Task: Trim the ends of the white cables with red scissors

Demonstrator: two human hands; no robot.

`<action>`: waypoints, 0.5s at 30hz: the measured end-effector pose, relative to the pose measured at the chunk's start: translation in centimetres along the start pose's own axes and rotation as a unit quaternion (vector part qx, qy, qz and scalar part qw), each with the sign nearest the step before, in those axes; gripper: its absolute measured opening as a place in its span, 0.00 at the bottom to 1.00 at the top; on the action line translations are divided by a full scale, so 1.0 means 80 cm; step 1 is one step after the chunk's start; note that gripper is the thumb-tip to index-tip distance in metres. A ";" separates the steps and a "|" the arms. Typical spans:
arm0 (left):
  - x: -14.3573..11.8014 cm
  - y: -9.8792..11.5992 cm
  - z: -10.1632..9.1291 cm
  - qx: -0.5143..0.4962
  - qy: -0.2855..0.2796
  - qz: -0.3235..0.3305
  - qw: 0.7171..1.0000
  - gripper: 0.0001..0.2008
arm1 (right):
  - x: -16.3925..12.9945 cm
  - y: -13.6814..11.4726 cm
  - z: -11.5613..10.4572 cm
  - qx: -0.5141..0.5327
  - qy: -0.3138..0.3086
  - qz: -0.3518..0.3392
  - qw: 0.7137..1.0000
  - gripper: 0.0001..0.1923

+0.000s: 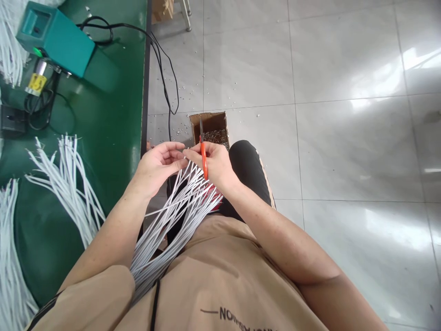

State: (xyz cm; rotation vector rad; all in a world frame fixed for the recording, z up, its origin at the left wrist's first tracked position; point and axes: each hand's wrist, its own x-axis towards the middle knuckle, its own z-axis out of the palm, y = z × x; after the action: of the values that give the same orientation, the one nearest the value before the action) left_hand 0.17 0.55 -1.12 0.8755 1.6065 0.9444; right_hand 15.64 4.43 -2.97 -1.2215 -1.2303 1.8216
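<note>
Closest to the camera, a bundle of white wires (172, 216) is lying across the person's lap and is fanning out upward toward both hands. The left hand (156, 165) is pinching the tip of one wire between thumb and fingers, so it is closed on that wire end. The right hand (215, 168) is gripping an orange-handled cutting tool (204, 154), fingers wrapped around the handle, and its blade is pointing up just beside the pinched wire tip. It seems the step in hand is trimming wire ends one at a time; the next move is probably calling for the tip to be placed exactly between the blades, while the other wires are kept out of the way. Just beyond the hands, a cardboard box (210, 126) with small scraps is standing on the floor. Farther left, more white wires (67, 184) are lying on the green table (113, 115), near a teal machine (55, 37).
</note>
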 end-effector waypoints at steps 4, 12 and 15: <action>0.000 0.000 -0.001 0.013 0.017 0.004 1.000 0.22 | 0.000 0.004 -0.014 0.015 -0.032 0.010 0.999 0.18; -0.001 0.002 0.005 0.009 0.028 0.019 0.999 0.21 | 0.000 0.020 -0.022 -0.431 -0.021 -0.091 0.897 0.12; -0.002 0.003 0.006 0.021 0.024 0.025 0.999 0.21 | -0.002 0.015 -0.019 -0.468 -0.038 -0.097 0.878 0.14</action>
State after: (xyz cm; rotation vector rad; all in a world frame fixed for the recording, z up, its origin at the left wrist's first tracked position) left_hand 0.65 0.60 -0.92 0.9304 1.6578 0.9769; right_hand 17.13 4.38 -4.26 -1.4120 -2.3217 1.1059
